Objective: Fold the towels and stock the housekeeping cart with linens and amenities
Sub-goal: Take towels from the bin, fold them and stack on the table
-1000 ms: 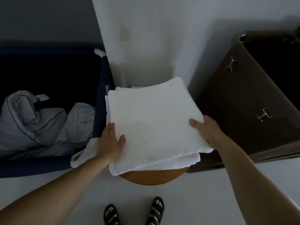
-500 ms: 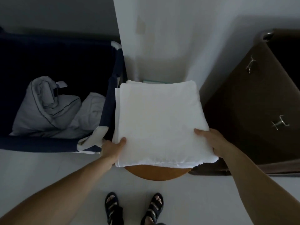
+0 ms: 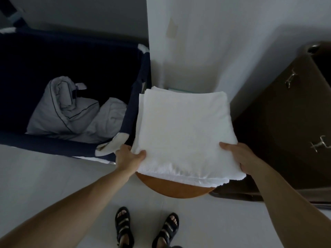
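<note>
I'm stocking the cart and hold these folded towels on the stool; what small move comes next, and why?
Probably lift the folded towels level off the wooden stool: the left hand and right hand each pinch a near corner, thumbs on top, and the stack looks squared.

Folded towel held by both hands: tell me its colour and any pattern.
The folded towel is plain white, with no pattern; the head view, the only one, shows it clearly.

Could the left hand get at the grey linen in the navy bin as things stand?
Likely yes, once freed: the left hand grips the folded towel, but the bin beside it is open-topped and nothing covers the grey linen.
</note>
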